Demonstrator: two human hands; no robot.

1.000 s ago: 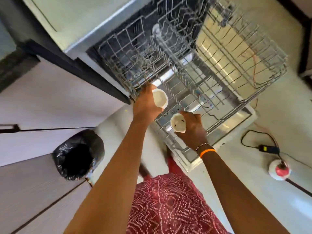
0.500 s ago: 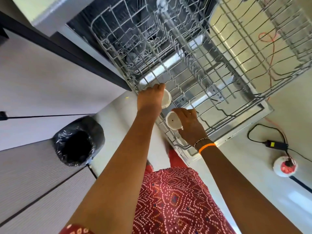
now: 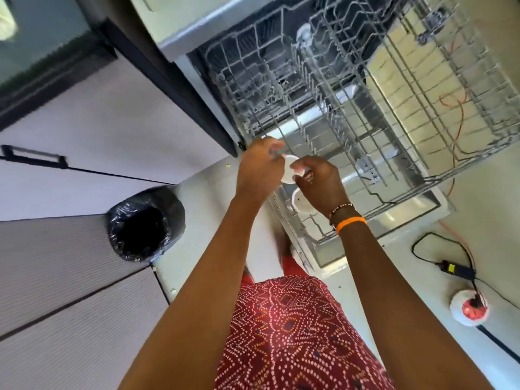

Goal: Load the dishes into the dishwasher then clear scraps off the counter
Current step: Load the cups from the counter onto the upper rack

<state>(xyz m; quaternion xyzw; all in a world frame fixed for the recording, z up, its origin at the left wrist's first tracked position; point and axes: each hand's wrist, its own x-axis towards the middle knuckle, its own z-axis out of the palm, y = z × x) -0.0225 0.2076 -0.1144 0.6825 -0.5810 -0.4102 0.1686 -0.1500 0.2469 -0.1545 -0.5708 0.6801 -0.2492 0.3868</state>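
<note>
My right hand (image 3: 319, 182) is curled round a small white cup (image 3: 289, 173), pinching its rim just above the near left corner of the lower rack (image 3: 394, 175); my left hand (image 3: 260, 167) is close against the same cup from the other side with its fingers bent, but motion blur keeps me from saying whether it is gripping or only touching. A second white cup (image 3: 299, 202) already sits in the rack's near left corner, right under my right wrist. The risk I see is a fumble in the handover: if one hand lets go before the other has a firm hold, the cup could drop onto the wires or knock the seated cup off its place. My wrist could also catch that lower cup as I reach further in. The rack is otherwise bare wire, pulled out over the open dishwasher door (image 3: 416, 209). To the left stand pale cabinet fronts (image 3: 84, 130) and a bin lined with a black bag (image 3: 146, 223); to the right, on the light floor (image 3: 484, 209), lie a black cable with an adapter (image 3: 453, 268) and an orange cord (image 3: 455, 114).
</note>
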